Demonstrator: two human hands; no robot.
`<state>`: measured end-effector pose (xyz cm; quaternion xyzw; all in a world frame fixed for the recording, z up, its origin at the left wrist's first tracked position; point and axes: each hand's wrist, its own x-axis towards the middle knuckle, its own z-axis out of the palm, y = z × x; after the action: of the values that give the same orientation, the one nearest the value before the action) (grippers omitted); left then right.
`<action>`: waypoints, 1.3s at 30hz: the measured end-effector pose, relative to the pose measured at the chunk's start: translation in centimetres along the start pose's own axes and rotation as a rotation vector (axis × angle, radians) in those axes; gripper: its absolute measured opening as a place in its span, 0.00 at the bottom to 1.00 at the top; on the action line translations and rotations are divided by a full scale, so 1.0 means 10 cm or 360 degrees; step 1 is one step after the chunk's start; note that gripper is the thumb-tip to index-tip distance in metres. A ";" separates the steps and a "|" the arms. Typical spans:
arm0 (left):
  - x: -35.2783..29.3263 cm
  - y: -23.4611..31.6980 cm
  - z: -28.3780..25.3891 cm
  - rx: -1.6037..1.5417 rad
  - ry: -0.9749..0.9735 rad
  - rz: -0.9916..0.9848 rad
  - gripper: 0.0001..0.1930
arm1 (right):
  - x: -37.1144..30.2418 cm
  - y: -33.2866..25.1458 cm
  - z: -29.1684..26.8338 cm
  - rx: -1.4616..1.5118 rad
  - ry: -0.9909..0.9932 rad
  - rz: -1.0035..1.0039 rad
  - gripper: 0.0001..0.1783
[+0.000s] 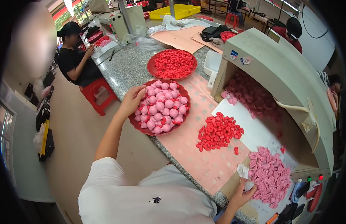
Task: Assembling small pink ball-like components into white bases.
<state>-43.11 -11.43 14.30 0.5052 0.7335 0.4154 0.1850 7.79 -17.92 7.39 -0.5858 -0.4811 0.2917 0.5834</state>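
A scalloped red tray (188, 116) heaped with round pink pieces (160, 108), small red pieces among them, sits at the counter's near left edge. My left hand (132, 101) grips its left rim, fingertips beside the pink pieces. Low on the right, my right hand (241, 195) pinches a white crumpled cloth (249, 185). Touching distance away lies a heap of folded pink pieces (270, 175). Another crumpled white wad (242, 171) rests just above that hand. A loose pile of small glossy red pieces (218, 131) covers part of the pink paper (191, 156) between my hands.
Behind the held tray stands a second red tray (151, 71) full of red pieces. A beige arched machine (270, 63) fills the right side, more pink pieces inside its opening. A white handled container (211, 63) stands beside it. Across the counter, a person (74, 56) sits on a red stool (96, 93).
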 end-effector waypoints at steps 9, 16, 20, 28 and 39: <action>-0.18 0.17 -0.02 0.0804 -0.0016 0.0651 0.35 | -0.34 -0.07 0.45 -0.0073 -0.0029 -0.0081 0.10; 0.12 -0.22 -0.20 0.0626 -0.0197 0.0835 0.24 | -0.48 -0.10 0.53 -0.0084 -0.0081 -0.0143 0.10; -0.16 -0.28 -0.31 0.0668 -0.0200 0.0987 0.26 | -0.50 -0.10 0.60 -0.0068 -0.0079 -0.0100 0.10; 0.15 -1.03 -1.00 -0.0003 0.1064 0.0478 0.26 | -0.67 -0.13 0.66 -0.0118 -0.0005 -0.0060 0.15; 1.23 -2.05 -1.82 0.1203 0.1343 -0.0262 0.35 | -0.75 -0.26 0.98 -0.0203 0.0189 -0.0007 0.18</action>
<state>-72.91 -11.08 10.43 0.2677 0.8783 0.2742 -0.2858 -4.39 -21.17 6.79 -0.6370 -0.4645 0.2237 0.5731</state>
